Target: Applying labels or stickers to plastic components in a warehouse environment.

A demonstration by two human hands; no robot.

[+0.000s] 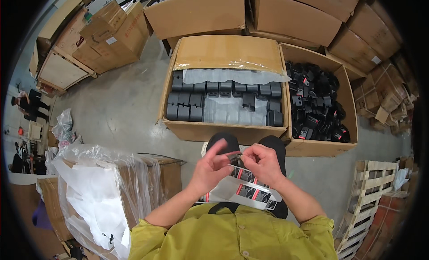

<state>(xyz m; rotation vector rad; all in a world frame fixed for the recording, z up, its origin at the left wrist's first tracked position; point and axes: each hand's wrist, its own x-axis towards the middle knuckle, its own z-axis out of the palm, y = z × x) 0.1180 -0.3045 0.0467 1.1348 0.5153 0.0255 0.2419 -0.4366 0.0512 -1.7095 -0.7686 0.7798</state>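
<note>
a pale sheet (222,190) with black-and-red pieces in rows is held up by the lap of the person, just in front of the yellow-green shirt (201,233). above its far edge, the two hands are brought near each other between the dark-clad knees. the left hand (210,168) is blurred, with its fingers spread fairly wide and its forefinger pointed toward the other hand; whether anything is held by it cannot be told. the right hand (261,160) is kept narrow, its thumb and forefinger drawn together beside a small dark spot; what is pinched there, if anything, cannot be told.

beyond the knees, an open carton (219,133) is filled with black blocky parts (183,105) set in rows, partly covered by a translucent sheet. against its right side is placed a second carton (324,149), heaped with loose black parts (313,103), some marked with red. at the left, a box is draped with clear plastic (147,184) and a white sheet (91,193). at the right, a wooden pallet (364,202) is seen near stacked boxes.
</note>
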